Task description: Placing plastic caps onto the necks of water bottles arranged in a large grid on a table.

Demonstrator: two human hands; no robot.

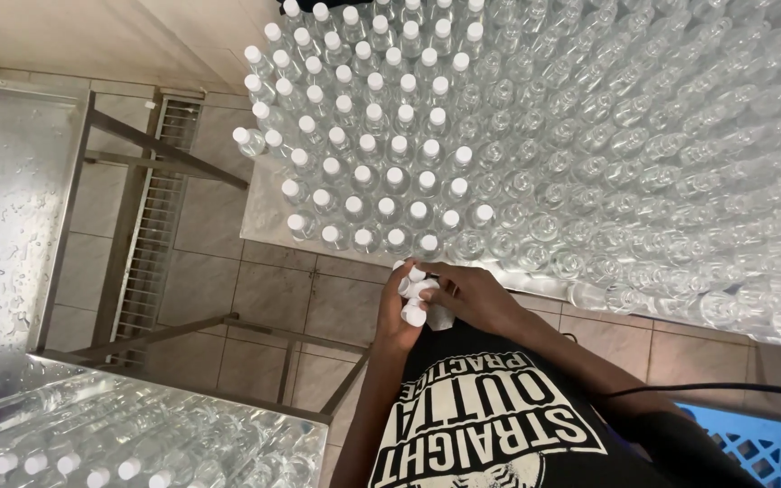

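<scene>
The left hand (pixel 397 312) and right hand (pixel 467 294) meet close to the body, touching a cluster of loose caps (pixel 416 294) held between them. Just beyond the hands a table (pixel 259 217) carries packed rows of upright bottles: the capped bottles (pixel 363 126) stand ahead and to the left, the uncapped bottles (pixel 644 145) ahead and to the right. Well left of the hands is a floor drain grate (pixel 151 226), nearer on the left a second surface with lying bottles (pixel 128 434), and to the lower right a crate (pixel 761 447).
</scene>
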